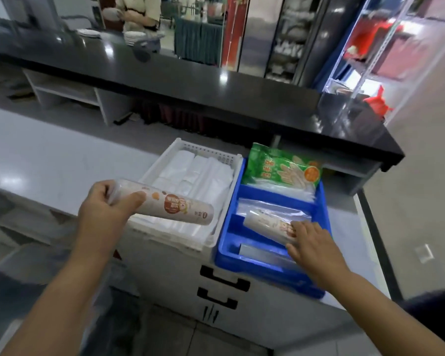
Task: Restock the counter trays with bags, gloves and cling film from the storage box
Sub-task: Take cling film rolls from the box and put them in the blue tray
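My left hand (108,202) grips one end of a white cling film roll (175,208) with orange print, held level over the front of the white tray (190,147). That tray holds folded white plastic bags (203,176). To its right stands a blue tray (228,250) with dividers. A green pack of gloves (280,168) lies in its far compartment, clear bags (267,205) in the middle. My right hand (308,242) rests with spread fingers on a second cling film roll (265,226) lying in the blue tray.
Both trays sit on a white counter (49,160) above drawers with black handles (224,278). A raised black countertop (190,80) runs behind. A person stands beyond it by stacked plates (134,37). Shelving with red items (378,101) is at the right.
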The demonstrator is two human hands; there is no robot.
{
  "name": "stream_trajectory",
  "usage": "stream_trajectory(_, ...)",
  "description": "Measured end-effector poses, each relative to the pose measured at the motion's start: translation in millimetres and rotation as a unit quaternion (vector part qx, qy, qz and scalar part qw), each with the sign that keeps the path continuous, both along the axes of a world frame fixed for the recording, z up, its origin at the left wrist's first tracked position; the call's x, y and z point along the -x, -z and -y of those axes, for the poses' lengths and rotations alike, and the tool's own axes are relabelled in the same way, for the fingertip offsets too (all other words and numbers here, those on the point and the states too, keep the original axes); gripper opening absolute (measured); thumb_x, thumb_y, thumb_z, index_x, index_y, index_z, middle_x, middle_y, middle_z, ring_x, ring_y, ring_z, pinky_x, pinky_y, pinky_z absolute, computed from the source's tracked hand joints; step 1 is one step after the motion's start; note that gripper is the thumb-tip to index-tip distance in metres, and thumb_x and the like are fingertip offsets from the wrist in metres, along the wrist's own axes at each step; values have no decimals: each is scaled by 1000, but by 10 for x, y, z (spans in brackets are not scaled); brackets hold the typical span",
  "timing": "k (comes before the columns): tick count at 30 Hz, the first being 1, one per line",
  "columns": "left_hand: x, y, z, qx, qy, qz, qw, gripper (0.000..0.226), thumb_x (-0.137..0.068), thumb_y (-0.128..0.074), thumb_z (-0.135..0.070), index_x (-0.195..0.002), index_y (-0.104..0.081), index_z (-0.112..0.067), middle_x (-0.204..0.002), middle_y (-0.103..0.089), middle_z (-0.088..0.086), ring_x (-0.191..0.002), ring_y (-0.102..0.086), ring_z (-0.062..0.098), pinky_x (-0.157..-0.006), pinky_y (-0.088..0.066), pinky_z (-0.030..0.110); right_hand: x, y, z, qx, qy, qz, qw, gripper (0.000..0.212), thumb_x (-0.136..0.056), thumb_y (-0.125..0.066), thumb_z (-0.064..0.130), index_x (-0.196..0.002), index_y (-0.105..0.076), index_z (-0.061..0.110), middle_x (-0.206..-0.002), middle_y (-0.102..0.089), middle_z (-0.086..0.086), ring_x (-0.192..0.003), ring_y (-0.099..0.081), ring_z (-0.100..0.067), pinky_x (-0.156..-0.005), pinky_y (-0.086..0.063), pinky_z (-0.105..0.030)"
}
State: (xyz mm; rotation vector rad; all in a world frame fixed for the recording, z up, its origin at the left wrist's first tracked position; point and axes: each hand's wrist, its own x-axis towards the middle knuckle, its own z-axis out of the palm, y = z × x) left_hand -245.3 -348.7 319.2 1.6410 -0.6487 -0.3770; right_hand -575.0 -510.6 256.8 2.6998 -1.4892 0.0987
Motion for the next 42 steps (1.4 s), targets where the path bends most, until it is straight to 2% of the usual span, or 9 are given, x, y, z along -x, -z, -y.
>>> stream_trajectory(4, 324, 27, 384, 6, 2, 8, 1000, 27, -79, -70, -19, -101, -54, -18, -93, -62, 1, -87, -61, 24, -69, -48, 30, 177, 155, 259, -48, -58, -29, 997, 37, -88, -48, 42, -120, -45, 23, -119, -50, 0, -107, -45, -22, -89, -37, -34)
stream_trajectory(7, 511, 55, 589, 7, 23, -3, 1000, 27, -79, -69, -16, -101, -54, -18, -93, -62, -1, -88, -63, 24, -71, -51, 31, 167, 212, 365, -77, -83, -11, 993, 39, -87, -51, 43, -120, -46, 24, -120, -50, 3, -106, -45, -18, -90, -39, -31)
stream_trajectory(13, 719, 107, 869, -2, 55, -9, 998, 27, -80, -68, -18, -104, -53, -21, -96, -63, -6, -86, -65, 13, -58, -50, 15, 216, 289, 478, -104, -91, 43, 989, 42, -84, -56, 45, -120, -48, 27, -118, -52, 7, -102, -45, -12, -88, -39, -27)
stream_trajectory(18, 759, 117, 1071, -1, 90, -20, 996, 22, -80, -68, -19, -97, -55, -26, -98, -63, -3, -88, -65, 14, -61, -53, 18, 223, 304, 532, -97, -97, 68, 988, 41, -84, -57, 46, -120, -52, 26, -118, -54, 8, -105, -43, -13, -91, -39, -26)
stream_trajectory(25, 851, 19, 1428, -1, 176, -5, 984, 23, -77, -70, -19, -91, -58, -32, -94, -65, -2, -88, -65, 16, -70, -57, 33, -288, -140, 592, -104, -119, 225, 961, 45, -81, -66, 43, -121, -57, 24, -115, -61, 4, -104, -47, -14, -85, -40, -27)
stream_trajectory(30, 973, -141, 1657, 35, 247, 5, 968, 32, -74, -74, -16, -92, -57, -36, -93, -66, -8, -82, -65, 1, -60, -54, 14, -560, -372, 589, -153, -86, 284, 943, 37, -72, -65, 52, -103, -56, 33, -94, -58, 13, -87, -47, -7, -74, -49, -31)
stream_trajectory(34, 1048, -100, 1711, 36, 308, -45, 950, 40, -74, -75, -11, -95, -52, -37, -98, -66, -9, -85, -66, -3, -61, -53, 11, -538, -424, 568, -123, -32, 330, 935, 40, -67, -61, 60, -99, -55, 38, -83, -49, 24, -81, -47, 3, -64, -39, -16)
stream_trajectory(39, 1028, -65, 1734, 19, 334, -43, 942, 39, -73, -75, -11, -93, -53, -37, -100, -65, -15, -92, -64, 2, -75, -56, 21, -510, -393, 525, -159, -13, 335, 929, 36, -74, -64, 50, -107, -56, 36, -96, -58, 17, -83, -53, 0, -70, -49, -23)
stream_trajectory(42, 819, -125, 1745, 37, 313, -34, 948, 38, -75, -73, -13, -96, -55, -39, -102, -65, -15, -96, -62, 3, -76, -51, 22, -455, -207, 440, -169, -10, 262, 950, 31, -84, -62, 39, -114, -55, 35, -97, -55, 19, -78, -52, 0, -75, -50, -29)
